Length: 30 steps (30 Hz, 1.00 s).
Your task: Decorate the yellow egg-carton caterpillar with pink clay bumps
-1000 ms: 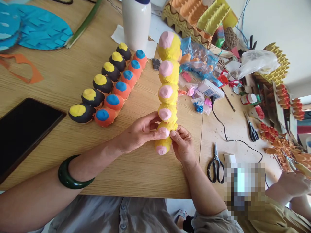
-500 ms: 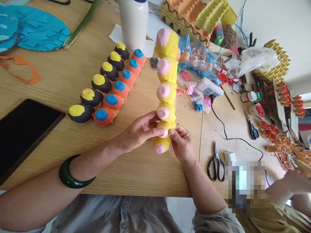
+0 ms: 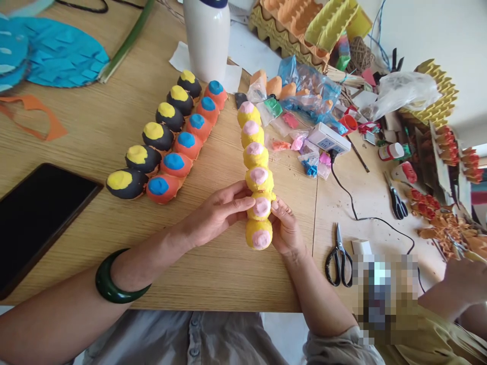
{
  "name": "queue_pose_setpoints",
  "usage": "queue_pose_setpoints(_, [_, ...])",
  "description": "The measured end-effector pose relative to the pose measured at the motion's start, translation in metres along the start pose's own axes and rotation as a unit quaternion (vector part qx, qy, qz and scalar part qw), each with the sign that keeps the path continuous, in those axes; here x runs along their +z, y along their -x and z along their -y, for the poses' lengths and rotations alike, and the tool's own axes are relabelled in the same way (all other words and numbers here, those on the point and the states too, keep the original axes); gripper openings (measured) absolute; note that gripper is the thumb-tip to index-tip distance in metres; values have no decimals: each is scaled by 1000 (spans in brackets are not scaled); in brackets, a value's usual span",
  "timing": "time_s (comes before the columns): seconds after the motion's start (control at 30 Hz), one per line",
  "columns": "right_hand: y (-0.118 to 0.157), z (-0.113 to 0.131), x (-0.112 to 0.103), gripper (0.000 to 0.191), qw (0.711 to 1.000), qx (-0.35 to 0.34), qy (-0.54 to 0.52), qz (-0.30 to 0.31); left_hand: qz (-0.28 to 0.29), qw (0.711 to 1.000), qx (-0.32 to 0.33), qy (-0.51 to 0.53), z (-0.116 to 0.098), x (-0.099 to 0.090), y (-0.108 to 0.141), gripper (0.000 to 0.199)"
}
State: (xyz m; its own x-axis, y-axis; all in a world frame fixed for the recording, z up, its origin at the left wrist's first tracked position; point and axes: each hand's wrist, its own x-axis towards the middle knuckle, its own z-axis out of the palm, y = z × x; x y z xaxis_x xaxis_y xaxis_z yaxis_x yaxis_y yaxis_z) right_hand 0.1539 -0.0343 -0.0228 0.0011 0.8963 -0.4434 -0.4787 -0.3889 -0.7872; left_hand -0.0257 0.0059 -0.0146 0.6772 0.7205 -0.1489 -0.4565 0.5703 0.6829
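A strip of egg-carton cups painted yellow with pink tips (image 3: 254, 162) lies lengthwise on the wooden table (image 3: 213, 274). My left hand (image 3: 218, 213) holds its near part from the left, and my right hand (image 3: 285, 228) grips it from the right. A dark green bangle (image 3: 117, 279) circles my left wrist. To the left lie a black strip of cups with yellow tips (image 3: 160, 137) and an orange strip with blue tips (image 3: 186, 142), side by side.
Black scissors (image 3: 338, 263) lie near my right arm. A dark tablet (image 3: 38, 223) sits at the left, a white bottle (image 3: 207, 35) at the back. A power strip (image 3: 329, 138) and craft bags lie beyond. A co-worker's hand (image 3: 466, 281) works at the right.
The yellow strip has tipped down from its raised, steep position and now lies along the table, its far end lower. Both hands remain on it.
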Motion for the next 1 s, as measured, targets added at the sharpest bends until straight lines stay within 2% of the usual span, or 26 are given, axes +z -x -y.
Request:
queue_pose_setpoints(0.17, [-2, 0, -1, 35, 1000, 2, 10, 20, -24, 999, -22, -20, -1, 0, -1, 40])
queue_pose_setpoints(0.27, [-2, 0, -2, 35, 1000, 11, 2, 22, -26, 999, -33, -13, 1, -2, -2, 37])
queue_pose_setpoints(0.5, [-2, -1, 1, 35, 999, 20, -8, 31, -41, 999, -7, -34, 8, -7, -3, 34])
queue_pose_setpoints(0.67, [-4, 1, 1, 34, 1000, -11, -25, 8, -68, 992, 28, -102, 3, -7, 0, 40])
queue_pose_setpoints(0.77, [-5, 3, -1, 34, 1000, -25, -18, 1, -28, 993, -5, -114, -2, -5, 3, 53])
queue_pose_setpoints(0.87, [-4, 5, -1, 35, 999, -41, 30, 19, 12, 993, -47, -105, -3, -1, 4, 63])
queue_pose_setpoints(1.0, [-1, 11, 0, 42, 980, -101, 172, 27, -34, 993, -36, -106, 2, 0, 1, 61])
